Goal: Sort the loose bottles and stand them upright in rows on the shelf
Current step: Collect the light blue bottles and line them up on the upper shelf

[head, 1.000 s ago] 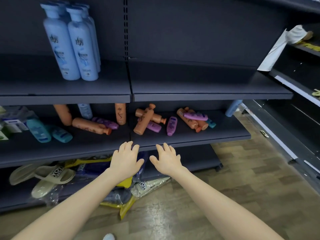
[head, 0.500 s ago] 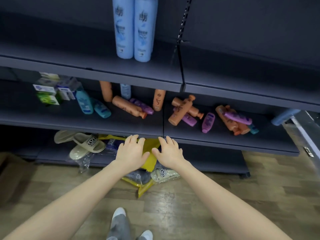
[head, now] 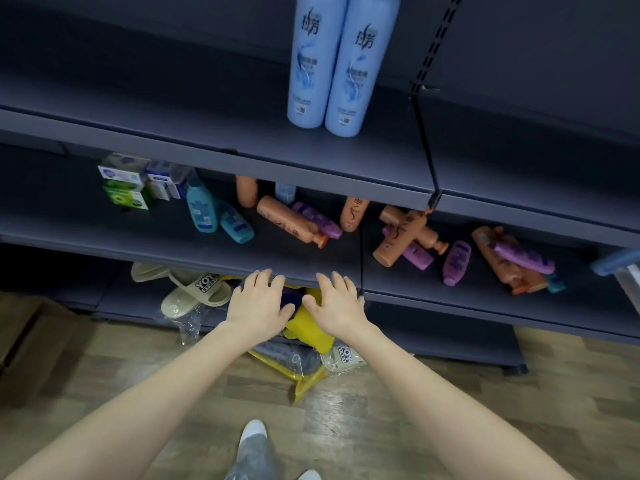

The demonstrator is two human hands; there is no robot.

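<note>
1. Boxes (head: pixel 126 183): stacked at the back left of the middle shelf (head: pixel 104 233).
2. Teal bottles (head: pixel 202 210): two, touching, just right of the boxes. Whether the taller one stands cannot be told.
3. Slippers (head: pixel 197 294): on the lower shelf, below the front edge of the middle shelf.
4. Left hand (head: pixel 258 303): fingers straight and spread, holding nothing. Its fingertips are at the middle shelf's front edge; contact cannot be told.
5. Orange bottles (head: pixel 287 220): one lies mid-shelf, and two more behind it are partly hidden under the upper shelf (head: pixel 207 133).
6. Purple bottles (head: pixel 317 218): one lies against the lying orange one.
7. Tall blue bottles (head: pixel 308 64): two, upright and touching, on the upper shelf.
8. Yellow bag (head: pixel 311 323): under the shelf edge, between the hands.
9. Right hand (head: pixel 337 304): fingers straight and spread, empty, at the same front edge, near the left hand.
10. Crossed pair (head: pixel 401 237): two orange bottles lying crosswise, with a purple one under them and another lying just right.
11. Pile (head: pixel 509 263): orange bottles lying with a purple one on top, near the shelf's right end.
</note>
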